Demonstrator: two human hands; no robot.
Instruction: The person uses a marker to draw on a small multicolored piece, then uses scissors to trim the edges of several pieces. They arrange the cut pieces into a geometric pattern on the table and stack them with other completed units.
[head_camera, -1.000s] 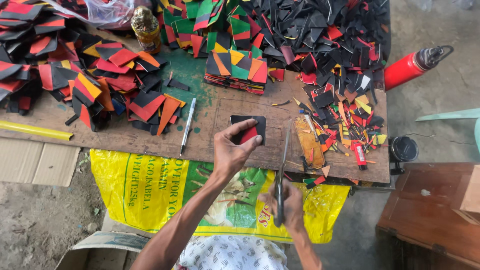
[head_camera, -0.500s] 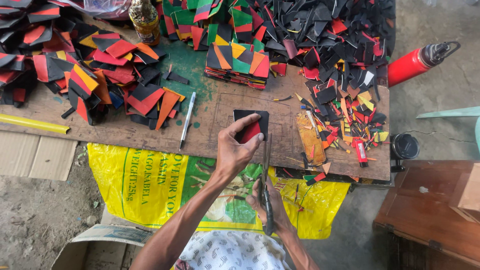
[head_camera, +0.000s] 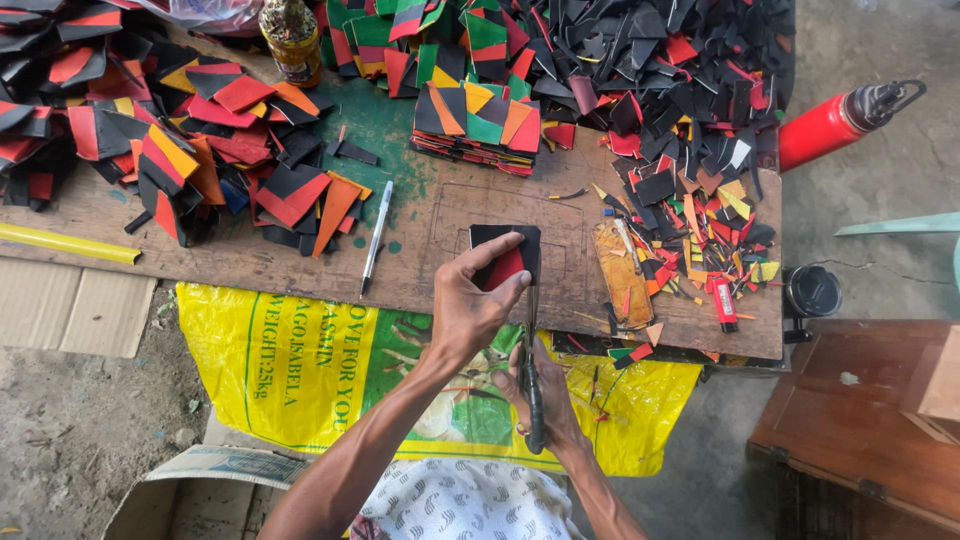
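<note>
My left hand (head_camera: 470, 305) pinches a black square piece with a red stripe (head_camera: 508, 257) above the front edge of the wooden table (head_camera: 440, 225). My right hand (head_camera: 545, 400) grips black scissors (head_camera: 531, 385) below the table edge, blades pointing up toward the piece's lower right side. The blade tips sit right at the piece; whether they cut into it cannot be told.
Heaps of black, red, orange and green cut pieces (head_camera: 150, 130) cover the table's left and back. Scraps (head_camera: 690, 200) pile at the right. A pen (head_camera: 376, 235), a bottle (head_camera: 292, 40), a yellow sack (head_camera: 300, 370), a red cylinder (head_camera: 835, 120) and a wooden box (head_camera: 870, 430) are nearby.
The scissors have swung from a slant to nearly upright, closer to the piece. My left hand keeps holding the piece and has shifted slightly.
</note>
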